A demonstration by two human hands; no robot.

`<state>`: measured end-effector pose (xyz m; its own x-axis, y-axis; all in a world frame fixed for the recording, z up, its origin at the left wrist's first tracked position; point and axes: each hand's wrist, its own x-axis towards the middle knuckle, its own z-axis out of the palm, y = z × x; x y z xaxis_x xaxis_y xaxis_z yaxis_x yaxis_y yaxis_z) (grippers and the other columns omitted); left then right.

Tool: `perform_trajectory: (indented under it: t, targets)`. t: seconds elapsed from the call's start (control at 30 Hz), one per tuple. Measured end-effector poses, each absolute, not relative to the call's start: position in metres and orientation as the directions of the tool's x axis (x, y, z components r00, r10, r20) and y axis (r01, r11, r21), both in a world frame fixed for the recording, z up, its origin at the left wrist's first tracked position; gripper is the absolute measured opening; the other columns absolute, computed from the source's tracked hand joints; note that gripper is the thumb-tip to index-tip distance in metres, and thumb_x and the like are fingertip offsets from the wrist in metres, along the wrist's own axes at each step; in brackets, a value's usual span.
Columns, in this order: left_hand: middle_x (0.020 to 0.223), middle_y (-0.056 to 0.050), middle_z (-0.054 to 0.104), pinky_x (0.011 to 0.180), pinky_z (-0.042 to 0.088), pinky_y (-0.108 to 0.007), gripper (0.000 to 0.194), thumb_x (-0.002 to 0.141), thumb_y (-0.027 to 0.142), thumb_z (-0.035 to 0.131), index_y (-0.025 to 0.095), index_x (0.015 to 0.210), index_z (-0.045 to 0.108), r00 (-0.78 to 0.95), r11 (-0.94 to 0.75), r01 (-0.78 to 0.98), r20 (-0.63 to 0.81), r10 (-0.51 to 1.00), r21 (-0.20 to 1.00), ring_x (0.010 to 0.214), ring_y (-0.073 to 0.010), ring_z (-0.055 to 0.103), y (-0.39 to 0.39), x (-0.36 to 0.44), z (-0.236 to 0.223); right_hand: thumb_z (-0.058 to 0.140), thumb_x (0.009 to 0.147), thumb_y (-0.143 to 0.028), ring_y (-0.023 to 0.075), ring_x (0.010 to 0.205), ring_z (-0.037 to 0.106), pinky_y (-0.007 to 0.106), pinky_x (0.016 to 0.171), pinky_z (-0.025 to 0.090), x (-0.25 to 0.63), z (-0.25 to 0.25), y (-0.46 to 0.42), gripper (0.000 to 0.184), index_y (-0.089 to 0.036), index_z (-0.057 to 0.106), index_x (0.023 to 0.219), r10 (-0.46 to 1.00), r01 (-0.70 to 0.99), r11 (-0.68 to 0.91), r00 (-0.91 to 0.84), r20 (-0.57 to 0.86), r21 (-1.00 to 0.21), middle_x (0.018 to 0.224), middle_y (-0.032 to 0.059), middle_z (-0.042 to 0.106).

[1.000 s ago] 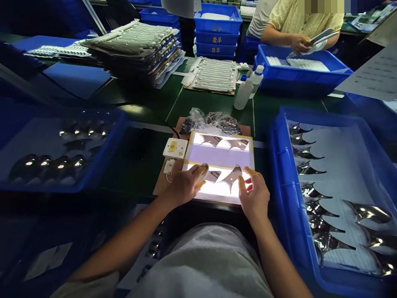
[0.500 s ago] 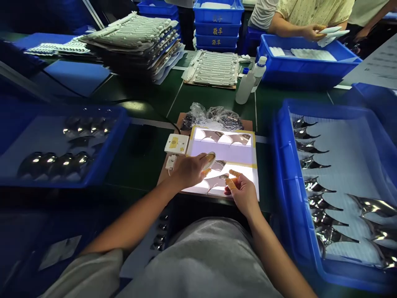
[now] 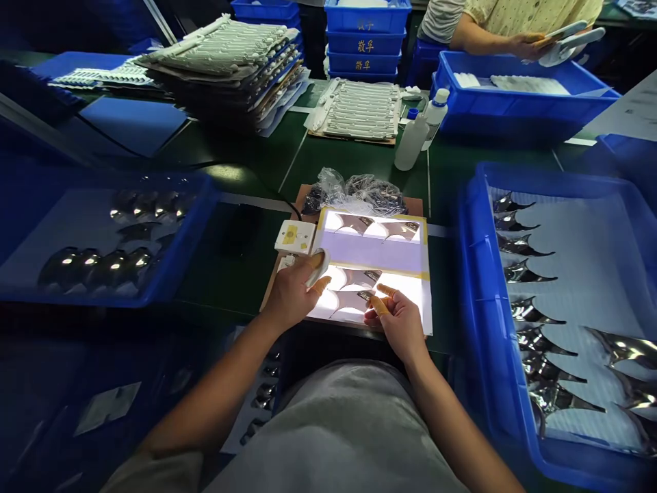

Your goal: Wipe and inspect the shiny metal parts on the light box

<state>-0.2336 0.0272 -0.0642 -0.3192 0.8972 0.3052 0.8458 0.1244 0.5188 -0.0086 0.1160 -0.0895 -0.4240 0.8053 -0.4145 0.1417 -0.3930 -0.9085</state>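
Observation:
My left hand (image 3: 291, 291), in orange finger cots, pinches a small pale oblong pad (image 3: 317, 269) at the left edge of a lit light panel (image 3: 374, 244) framed in yellow tape. My right hand (image 3: 397, 324) holds the dark tip of a curved, shiny film piece (image 3: 349, 305) lying on the panel's lower half. Another such piece (image 3: 358, 278) lies just above it, partly under my left fingers. Two more pieces (image 3: 349, 222) sit along the panel's top edge.
Blue crates of silver crescent pieces (image 3: 534, 205) stand to my right and left. Behind the panel are a crumpled plastic bag (image 3: 354, 193), a white switch box (image 3: 294, 237), plastic bottles (image 3: 412, 140), stacked trays (image 3: 226, 68) and a co-worker's hands (image 3: 528, 46) above a blue crate (image 3: 523, 72).
My right hand has moved left toward my left hand, and the curved film piece has shifted left with it. The head view has also shifted slightly.

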Motion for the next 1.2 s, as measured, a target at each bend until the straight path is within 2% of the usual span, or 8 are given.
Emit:
perform_trajectory:
  t: [0.13, 0.3, 0.47, 0.6, 0.77, 1.0, 1.1, 1.2]
  targets:
    - [0.131, -0.012, 0.07, 0.101, 0.057, -0.039, 0.041, 0.096, 0.033, 0.065, 0.02, 0.134, 0.058, -0.274, 0.072, 0.855, 0.329, 0.904, 0.513, 0.12, -0.0281, 0.067, 0.016, -0.218, -0.066, 0.066, 0.088, -0.058, 0.0172, 0.052, 0.063, 0.03, 0.05, 0.053, -0.007, -0.085, 0.127, 0.061, -0.012, 0.062, 0.129, 0.848, 0.313, -0.246, -0.388, -0.36, -0.917, 0.073, 0.0026, 0.07]
    - [0.127, -0.011, 0.07, 0.081, 0.063, -0.035, 0.053, 0.093, 0.029, 0.068, 0.021, 0.143, 0.05, -0.119, -0.006, 0.905, 0.268, 0.956, 0.425, 0.1, -0.0261, 0.074, 0.011, -0.197, -0.081, 0.063, 0.088, -0.06, 0.0185, 0.063, 0.061, 0.032, 0.061, 0.048, -0.011, -0.083, 0.144, 0.058, -0.014, 0.07, 0.122, 0.937, 0.586, -0.003, -0.281, -0.207, -0.81, 0.084, 0.0065, 0.073]
    - [0.129, -0.012, 0.068, 0.068, 0.063, -0.035, 0.058, 0.091, 0.018, 0.064, 0.02, 0.145, 0.046, -0.012, -0.05, 0.946, 0.187, 0.982, 0.322, 0.088, -0.0255, 0.075, 0.002, -0.193, -0.088, 0.072, 0.079, -0.062, 0.0175, 0.06, 0.058, 0.03, 0.053, 0.042, -0.026, -0.089, 0.154, 0.069, -0.014, 0.064, 0.128, 0.908, 0.436, -0.09, -0.333, -0.254, -0.895, 0.089, 0.0071, 0.073]
    - [0.123, -0.011, 0.07, 0.08, 0.063, -0.036, 0.051, 0.095, 0.026, 0.064, 0.02, 0.143, 0.048, -0.051, -0.064, 0.919, 0.278, 0.959, 0.388, 0.1, -0.0263, 0.073, -0.006, -0.213, -0.071, 0.079, 0.074, -0.059, 0.0154, 0.056, 0.056, 0.028, 0.048, 0.042, -0.02, -0.096, 0.152, 0.068, -0.014, 0.063, 0.122, 0.839, 0.249, -0.208, -0.451, -0.304, -0.946, 0.074, 0.0, 0.064]
    - [0.129, -0.015, 0.067, 0.097, 0.059, -0.041, 0.048, 0.094, 0.031, 0.067, 0.017, 0.138, 0.053, -0.096, -0.035, 0.929, 0.332, 0.938, 0.367, 0.121, -0.0305, 0.066, 0.021, -0.235, -0.058, 0.086, 0.07, -0.055, 0.0164, 0.061, 0.064, 0.029, 0.052, 0.057, -0.004, -0.094, 0.134, 0.069, -0.017, 0.063, 0.122, 0.746, 0.211, -0.343, -0.532, -0.402, -0.915, 0.074, -0.0026, 0.063]
    - [0.123, -0.01, 0.07, 0.077, 0.061, -0.037, 0.057, 0.088, 0.023, 0.074, 0.018, 0.141, 0.052, 0.083, -0.118, 0.957, 0.139, 0.987, 0.264, 0.095, -0.0269, 0.074, 0.061, -0.226, -0.074, 0.088, 0.068, -0.049, 0.0173, 0.063, 0.069, 0.03, 0.056, 0.063, -0.01, -0.087, 0.124, 0.068, -0.017, 0.061, 0.122, 0.726, 0.192, -0.431, -0.507, -0.465, -0.882, 0.077, -0.0022, 0.066]
    - [0.122, -0.012, 0.071, 0.083, 0.061, -0.038, 0.056, 0.091, 0.029, 0.072, 0.018, 0.142, 0.052, 0.014, -0.091, 0.95, 0.25, 0.968, 0.299, 0.102, -0.0283, 0.073, 0.054, -0.23, -0.074, 0.086, 0.073, -0.046, 0.0167, 0.061, 0.07, 0.029, 0.055, 0.063, -0.008, -0.085, 0.125, 0.067, -0.016, 0.06, 0.126, 0.742, 0.198, -0.416, -0.491, -0.457, -0.888, 0.081, -0.0002, 0.069]
    - [0.122, -0.014, 0.071, 0.091, 0.06, -0.041, 0.048, 0.094, 0.03, 0.068, 0.017, 0.139, 0.055, -0.123, -0.019, 0.931, 0.362, 0.924, 0.364, 0.109, -0.0299, 0.071, 0.04, -0.237, -0.07, 0.08, 0.081, -0.049, 0.0157, 0.054, 0.068, 0.028, 0.053, 0.06, -0.006, -0.084, 0.126, 0.062, -0.014, 0.059, 0.129, 0.751, 0.247, -0.395, -0.469, -0.466, -0.885, 0.073, 0.0, 0.071]
